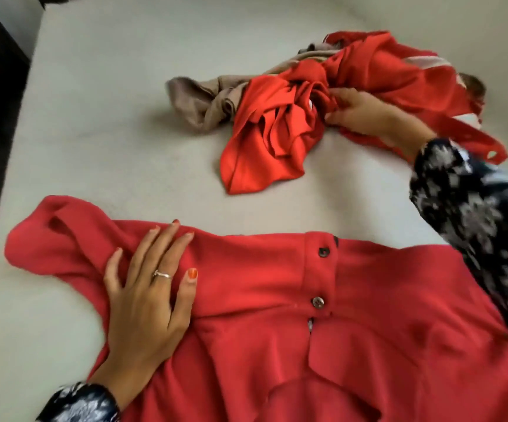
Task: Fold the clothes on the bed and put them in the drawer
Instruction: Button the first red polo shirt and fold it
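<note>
a red buttoned garment (277,300) is spread flat on the bed (109,117) across the lower half of the frame. it is pressed near its sleeve by the left hand (146,300), fingers straight and spread, nothing held. in the upper right, a crumpled orange-red garment (265,132) is gripped by the right hand (356,112), fingers curled into the cloth. a tan garment (198,99) is tangled in the same pile.

Cut off, covered and blurred

The red buttoned garment (353,315) runs off the bottom edge; the patterned right sleeve (478,226) is motion-blurred and covers its right shoulder; the right hand's (359,112) fingertips sink out of sight in the crumpled red clothes (277,126).
</note>
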Available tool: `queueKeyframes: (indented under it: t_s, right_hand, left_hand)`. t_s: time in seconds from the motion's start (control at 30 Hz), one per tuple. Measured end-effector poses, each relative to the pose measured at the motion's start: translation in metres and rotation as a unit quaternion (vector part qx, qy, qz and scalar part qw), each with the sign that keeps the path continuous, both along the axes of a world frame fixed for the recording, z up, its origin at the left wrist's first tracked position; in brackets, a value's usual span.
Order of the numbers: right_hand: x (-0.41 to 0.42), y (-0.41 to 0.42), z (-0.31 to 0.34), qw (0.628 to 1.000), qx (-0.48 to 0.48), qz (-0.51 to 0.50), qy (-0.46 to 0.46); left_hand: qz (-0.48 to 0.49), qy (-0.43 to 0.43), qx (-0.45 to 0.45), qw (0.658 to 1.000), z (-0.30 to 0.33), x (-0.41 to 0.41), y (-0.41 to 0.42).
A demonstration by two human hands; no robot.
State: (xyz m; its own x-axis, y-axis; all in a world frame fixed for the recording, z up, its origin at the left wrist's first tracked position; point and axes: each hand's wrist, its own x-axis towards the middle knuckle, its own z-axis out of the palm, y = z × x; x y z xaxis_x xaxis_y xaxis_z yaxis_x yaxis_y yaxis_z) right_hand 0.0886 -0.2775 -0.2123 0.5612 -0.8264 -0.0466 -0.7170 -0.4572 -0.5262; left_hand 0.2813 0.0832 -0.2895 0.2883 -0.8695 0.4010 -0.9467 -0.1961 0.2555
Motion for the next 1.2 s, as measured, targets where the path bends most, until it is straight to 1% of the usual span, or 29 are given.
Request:
queueKeyframes:
  t_s: [0.03, 0.1, 0.2, 0.27, 0.3, 0.33, 0.37, 0.4, 0.43, 0.5, 0.53, 0.6, 0.67, 0.7, 0.77, 0.83, 0.87, 0.9, 0.93, 0.97, 1.0, 1.03, 1.07, 1.1, 1.13, 1.17, 1.2]
  right_hand:
    - [-0.017, 0.031, -0.001, 0.999, -0.027, 0.006, -0.022]
    - [-0.049, 0.096, -0.008, 0.991, -0.126, 0.043, -0.021]
    - [-0.101, 0.216, -0.016, 0.977, -0.198, 0.082, -0.016]
    - [-0.138, 0.291, -0.012, 0.959, -0.26, 0.115, 0.008]
    - [-0.156, 0.315, -0.015, 0.959, -0.259, 0.114, 0.018]
    - [-0.172, 0.334, -0.017, 0.968, -0.233, 0.093, 0.014]
    - [-0.183, 0.345, -0.018, 0.98, -0.188, 0.057, -0.001]
    - [-0.191, 0.349, -0.02, 0.991, -0.134, 0.01, -0.018]
    - [-0.193, 0.347, -0.021, 0.996, -0.078, -0.036, -0.029]
    - [-0.185, 0.339, -0.024, 0.992, 0.025, -0.122, -0.032]
    - [-0.176, 0.332, -0.02, 0.982, 0.09, -0.161, -0.031]
    - [-0.156, 0.318, -0.01, 0.942, 0.244, -0.228, -0.018]
    - [-0.14, 0.307, 0.0, 0.914, 0.323, -0.244, 0.003]
    - [-0.133, 0.303, 0.005, 0.905, 0.345, -0.25, -0.007]
    - [-0.127, 0.291, 0.012, 0.884, 0.371, -0.274, -0.074]
    - [-0.122, 0.269, 0.024, 0.843, 0.399, -0.301, -0.198]
    - [-0.118, 0.257, 0.035, 0.811, 0.414, -0.308, -0.277]
    - [-0.115, 0.242, 0.046, 0.774, 0.424, -0.307, -0.356]
    - [-0.111, 0.229, 0.058, 0.741, 0.425, -0.296, -0.427]
    - [-0.109, 0.217, 0.07, 0.714, 0.418, -0.279, -0.488]
    - [-0.108, 0.208, 0.079, 0.692, 0.412, -0.259, -0.533]
    - [-0.109, 0.201, 0.086, 0.677, 0.405, -0.245, -0.564]
    - [-0.112, 0.198, 0.089, 0.674, 0.397, -0.241, -0.575]
    - [-0.116, 0.198, 0.09, 0.686, 0.388, -0.239, -0.568]
    - [-0.121, 0.203, 0.089, 0.71, 0.378, -0.238, -0.545]
    - [-0.128, 0.211, 0.086, 0.744, 0.368, -0.237, -0.505]
    - [-0.137, 0.223, 0.08, 0.788, 0.352, -0.236, -0.447]
  left_hand:
    - [-0.002, 0.001, 0.005, 1.0, 0.0, -0.001, 0.001]
    - [-0.004, 0.009, 0.01, 1.0, 0.0, -0.001, 0.0]
    - [-0.022, 0.01, 0.011, 1.0, 0.008, -0.001, 0.005]
    - [-0.022, -0.016, 0.003, 1.0, 0.016, -0.003, 0.014]
    - [-0.015, -0.031, -0.008, 0.999, 0.02, -0.005, 0.021]
    - [-0.012, -0.034, -0.018, 0.999, 0.024, -0.008, 0.03]
    - [-0.01, -0.013, -0.019, 1.0, 0.028, -0.012, 0.04]
    - [-0.001, 0.031, -0.002, 1.0, 0.035, -0.018, 0.05]
    - [0.024, 0.081, 0.029, 0.996, 0.041, -0.024, 0.057]
    - [0.094, 0.16, 0.121, 0.975, 0.047, -0.036, 0.061]
    - [0.117, 0.187, 0.155, 0.963, 0.048, -0.041, 0.058]
    - [0.117, 0.211, 0.209, 0.948, 0.05, -0.047, 0.046]
    - [0.098, 0.241, 0.271, 0.927, 0.054, -0.051, 0.031]
    - [0.09, 0.276, 0.29, 0.912, 0.056, -0.052, 0.023]
    - [0.077, 0.364, 0.289, 0.882, 0.066, -0.051, 0.004]
    - [0.078, 0.421, 0.219, 0.877, 0.085, -0.047, -0.019]
    - [0.08, 0.462, 0.168, 0.867, 0.099, -0.044, -0.033]
    - [0.071, 0.529, 0.121, 0.837, 0.113, -0.042, -0.049]
    - [0.048, 0.61, 0.086, 0.786, 0.131, -0.041, -0.062]
    - [0.013, 0.672, 0.068, 0.737, 0.144, -0.04, -0.073]
    - [-0.018, 0.706, 0.069, 0.704, 0.155, -0.039, -0.081]
    - [-0.036, 0.709, 0.078, 0.7, 0.159, -0.037, -0.085]
    - [-0.042, 0.694, 0.081, 0.714, 0.16, -0.034, -0.086]
    - [-0.044, 0.675, 0.085, 0.731, 0.159, -0.032, -0.082]
    - [-0.042, 0.651, 0.092, 0.752, 0.155, -0.031, -0.075]
    - [-0.041, 0.622, 0.102, 0.775, 0.149, -0.03, -0.064]
    - [-0.041, 0.589, 0.113, 0.799, 0.141, -0.03, -0.049]
